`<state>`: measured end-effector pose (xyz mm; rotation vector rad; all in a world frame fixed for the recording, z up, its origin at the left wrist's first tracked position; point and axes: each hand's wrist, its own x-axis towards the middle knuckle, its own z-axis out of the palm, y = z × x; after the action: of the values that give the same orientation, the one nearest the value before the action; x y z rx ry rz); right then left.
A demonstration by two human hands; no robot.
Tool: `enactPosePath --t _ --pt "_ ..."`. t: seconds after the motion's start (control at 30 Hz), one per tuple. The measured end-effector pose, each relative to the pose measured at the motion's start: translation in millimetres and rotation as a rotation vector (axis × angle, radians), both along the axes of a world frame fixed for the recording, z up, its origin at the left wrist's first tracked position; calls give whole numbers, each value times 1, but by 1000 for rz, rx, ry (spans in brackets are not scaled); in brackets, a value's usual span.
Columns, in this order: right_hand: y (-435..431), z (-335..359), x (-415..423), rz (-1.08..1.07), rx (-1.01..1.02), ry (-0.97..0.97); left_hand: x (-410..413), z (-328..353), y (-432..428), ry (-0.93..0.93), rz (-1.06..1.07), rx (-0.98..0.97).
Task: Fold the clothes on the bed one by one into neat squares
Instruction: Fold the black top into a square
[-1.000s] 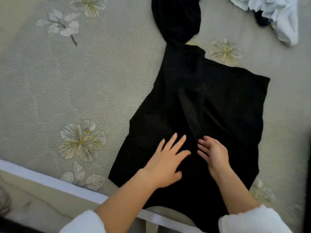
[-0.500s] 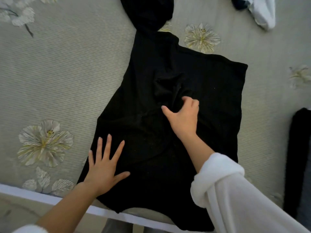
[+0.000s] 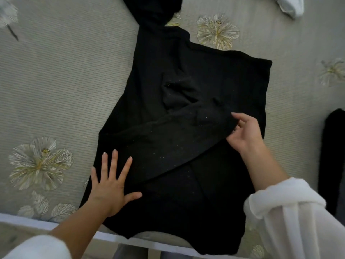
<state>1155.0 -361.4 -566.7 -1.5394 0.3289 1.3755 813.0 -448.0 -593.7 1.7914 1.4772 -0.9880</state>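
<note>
On the bed point(image 3: 74, 81) — black garment point(image 3: 205, 75) | left hand point(image 3: 110, 186) flat, fingers splayed on it | right hand point(image 3: 246, 133) pinches a fold

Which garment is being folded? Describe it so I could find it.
On the grey flowered bedspread, look to the middle: a large black garment lies there. Unlike the black piece at the right edge and the white clothes at the top, the left hand and right hand touch it.

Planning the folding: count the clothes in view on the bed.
3. A black garment spread in the middle; a white garment at the top right edge; another black piece cut off at the right edge. More may lie out of frame.
</note>
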Motion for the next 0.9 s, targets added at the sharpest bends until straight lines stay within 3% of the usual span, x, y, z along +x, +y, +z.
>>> enactPosePath --t 0.1,0.17,0.23,0.33,0.43,0.5,0.6,0.73,0.9 --pt "13 -9 10 -27 5 -140 7 0 0 80 -53 -11" --pt "15 -15 12 -84 -19 -321 9 0 -1 106 -82 3" --pt "7 -21 10 -2 -150 -539 9 0 -2 115 -96 26" --pt "-22 -24 -8 418 -360 -992 8 -1 -3 111 -109 51" --pt "-66 -20 -47 902 -169 -1403 6 -3 -4 98 -119 69" --pt "-103 -26 -73 1248 -13 -1461 5 -5 -4 92 -135 95" --pt "-156 -40 -98 1605 -63 -1352 7 -4 -10 78 -164 178" --pt "-212 -34 -95 1509 -66 -1368 -7 -7 -39 -195 -190 346" --pt "-291 -19 -49 1669 2 -1343 -54 -3 -69 -439 -242 197"
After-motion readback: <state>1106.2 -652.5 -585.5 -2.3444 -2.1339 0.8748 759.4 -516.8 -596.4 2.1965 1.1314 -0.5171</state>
